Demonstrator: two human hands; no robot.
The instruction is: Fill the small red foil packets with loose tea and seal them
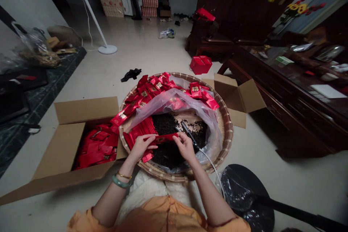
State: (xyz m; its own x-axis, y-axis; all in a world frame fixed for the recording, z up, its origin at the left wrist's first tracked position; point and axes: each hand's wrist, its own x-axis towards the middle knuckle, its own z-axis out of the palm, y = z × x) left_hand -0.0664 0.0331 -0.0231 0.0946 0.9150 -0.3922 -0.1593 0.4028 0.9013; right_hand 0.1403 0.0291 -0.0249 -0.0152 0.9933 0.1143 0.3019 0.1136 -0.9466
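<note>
A red foil packet [166,138] is stretched level between my two hands, above dark loose tea leaves [165,154]. My left hand [143,146] pinches its left end, and my right hand [185,145] pinches the right end. Beneath them is a round woven bamboo tray [228,130] with a clear plastic sheet [214,141] inside it. Flat red packets [144,127] lie stacked by my left hand. Filled red packets [159,85] are heaped along the tray's far rim. A dark hand-held tool with a white cord [189,133] rests on the leaves beyond my right hand.
On the left stands an open carton [57,148] of red packets; another open carton [241,96] is at the right. A black round stand base [246,192] lies near my right arm. Farther off are a white fan base [107,49], a red box [200,65] and a dark wooden table [293,79].
</note>
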